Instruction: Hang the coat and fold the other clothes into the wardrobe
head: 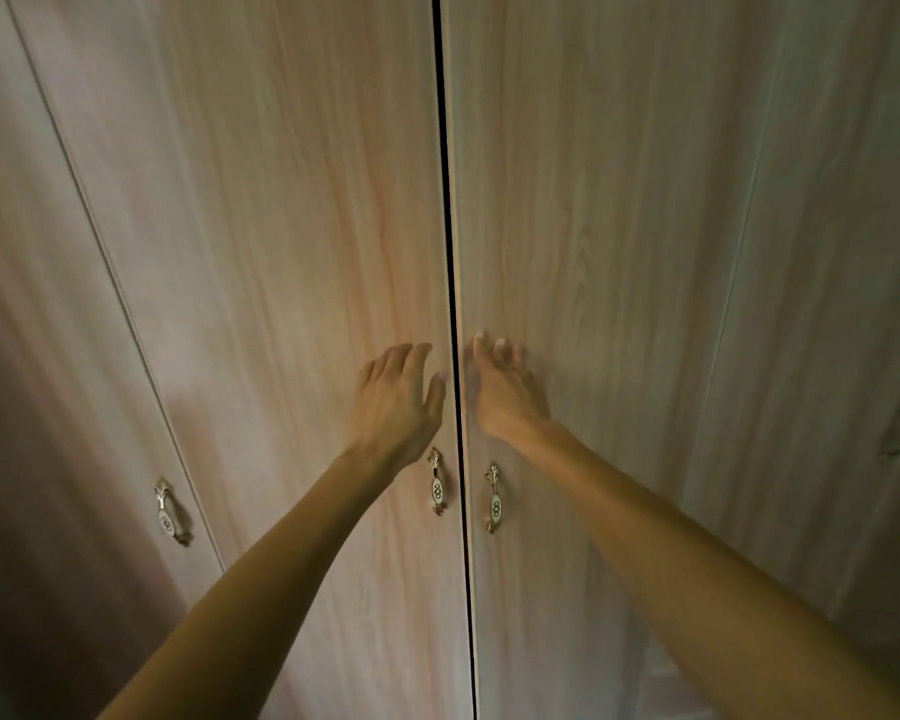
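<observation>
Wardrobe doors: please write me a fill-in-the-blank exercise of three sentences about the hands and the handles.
1. The left hand and the right hand are ____ the two middle handles.
2. The dark gap runs between two wardrobe ____.
3. Neither hand grips a ____.
Missing words: above; doors; handle.
</observation>
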`<state>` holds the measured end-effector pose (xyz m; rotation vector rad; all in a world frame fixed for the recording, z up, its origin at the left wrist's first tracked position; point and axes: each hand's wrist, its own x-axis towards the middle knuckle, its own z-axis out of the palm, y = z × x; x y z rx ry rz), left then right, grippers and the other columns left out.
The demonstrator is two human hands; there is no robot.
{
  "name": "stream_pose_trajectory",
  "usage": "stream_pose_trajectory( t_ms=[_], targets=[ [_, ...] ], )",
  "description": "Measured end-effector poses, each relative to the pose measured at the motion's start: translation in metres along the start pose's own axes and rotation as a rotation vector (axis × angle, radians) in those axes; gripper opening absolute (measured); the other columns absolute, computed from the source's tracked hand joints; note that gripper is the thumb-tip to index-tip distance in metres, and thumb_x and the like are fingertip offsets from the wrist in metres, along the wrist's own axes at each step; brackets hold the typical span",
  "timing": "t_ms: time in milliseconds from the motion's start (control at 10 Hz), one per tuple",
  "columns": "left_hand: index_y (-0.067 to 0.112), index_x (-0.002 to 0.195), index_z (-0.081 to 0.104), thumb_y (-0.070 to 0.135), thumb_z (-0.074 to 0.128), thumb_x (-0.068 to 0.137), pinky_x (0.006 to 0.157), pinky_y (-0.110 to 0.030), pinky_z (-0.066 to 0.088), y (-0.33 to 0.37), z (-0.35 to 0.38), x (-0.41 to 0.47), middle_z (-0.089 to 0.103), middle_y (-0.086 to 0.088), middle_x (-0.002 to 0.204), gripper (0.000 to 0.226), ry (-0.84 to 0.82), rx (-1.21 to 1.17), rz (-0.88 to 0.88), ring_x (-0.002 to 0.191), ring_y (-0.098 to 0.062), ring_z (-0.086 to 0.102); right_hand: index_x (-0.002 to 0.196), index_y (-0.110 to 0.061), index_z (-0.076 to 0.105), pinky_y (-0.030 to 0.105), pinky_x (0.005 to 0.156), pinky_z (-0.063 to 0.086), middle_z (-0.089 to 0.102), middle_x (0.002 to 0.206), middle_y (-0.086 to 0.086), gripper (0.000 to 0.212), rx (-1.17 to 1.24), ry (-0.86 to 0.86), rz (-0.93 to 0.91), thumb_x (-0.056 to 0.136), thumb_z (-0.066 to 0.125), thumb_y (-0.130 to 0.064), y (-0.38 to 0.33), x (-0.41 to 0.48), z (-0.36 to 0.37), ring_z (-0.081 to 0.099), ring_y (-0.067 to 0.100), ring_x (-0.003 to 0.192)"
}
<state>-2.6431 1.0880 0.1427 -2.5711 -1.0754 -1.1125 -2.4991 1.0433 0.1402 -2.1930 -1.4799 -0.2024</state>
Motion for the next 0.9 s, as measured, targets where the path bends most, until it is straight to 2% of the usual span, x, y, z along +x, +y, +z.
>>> stream_pose_trajectory(
  t_ms=[100,300,400,600,700,800,900],
  targets=[
    [0.014,0.131,0.048,0.039,0.039,0.097,0.103,-0.036,0.034,-0.004,0.010,0.015,0.054,-0.006,0.132,0.043,0.010,0.020,0.015,0.123,-0.024,0.048,0.149,-0.021,0.005,0.048,0.109,0.029,0.014,0.153,0.014,0.073,-0.017,0.027,-0.005,0.090,0.048,-0.016,0.000,0.024,0.012,0.010,0.038,0.142],
    [0.016,0.134,0.045,0.038,0.039,0.097,0.106,-0.037,0.031,0.001,0.032,0.037,0.051,-0.005,0.136,0.043,-0.027,0.036,0.015,0.127,-0.022,0.044,0.144,-0.019,0.012,0.044,0.102,0.033,0.023,0.145,0.014,0.068,-0.085,0.131,-0.064,0.088,0.051,-0.017,0.008,0.046,0.031,0.022,0.037,0.133],
    [0.014,0.132,0.047,0.036,0.040,0.096,0.105,-0.037,0.032,-0.003,0.040,0.040,0.053,-0.006,0.133,0.042,-0.033,0.039,0.037,0.125,-0.023,0.046,0.146,-0.022,0.008,0.047,0.107,0.029,0.015,0.150,0.014,0.071,-0.082,0.102,-0.070,0.089,0.051,-0.019,0.011,0.048,0.037,0.016,0.038,0.137],
    [0.016,0.135,0.044,0.037,0.039,0.097,0.107,-0.037,0.029,0.002,0.036,0.030,0.049,-0.005,0.138,0.043,-0.093,0.053,0.006,0.128,-0.022,0.043,0.147,-0.023,0.010,0.047,0.109,0.022,0.014,0.154,0.010,0.070,-0.022,0.033,-0.069,0.091,0.052,-0.016,0.009,0.040,0.018,0.012,0.035,0.139],
    [0.017,0.139,0.039,0.040,0.037,0.098,0.110,-0.036,0.026,0.004,0.022,0.017,0.044,-0.005,0.143,0.047,-0.135,0.042,-0.031,0.132,-0.021,0.039,0.148,-0.024,0.016,0.051,0.114,0.012,0.003,0.159,0.007,0.064,-0.014,-0.060,-0.069,0.093,0.049,-0.016,0.013,0.033,0.003,0.001,0.033,0.145],
    [0.019,0.142,0.035,0.043,0.035,0.098,0.110,-0.036,0.027,0.003,0.006,-0.001,0.042,-0.002,0.145,0.050,-0.160,-0.015,-0.067,0.133,-0.020,0.039,0.150,-0.022,0.017,0.050,0.117,0.010,-0.001,0.159,0.012,0.059,0.041,-0.079,-0.065,0.096,0.043,-0.020,0.009,0.020,0.003,-0.003,0.033,0.146],
    [0.018,0.143,0.033,0.046,0.033,0.099,0.110,-0.037,0.030,-0.002,-0.014,-0.019,0.041,-0.003,0.147,0.052,-0.220,-0.130,-0.116,0.132,-0.021,0.041,0.148,-0.018,0.025,0.045,0.116,0.019,0.015,0.158,0.012,0.052,0.068,0.024,-0.159,0.098,0.038,-0.026,-0.004,0.005,0.007,0.011,0.028,0.145]
  ],
)
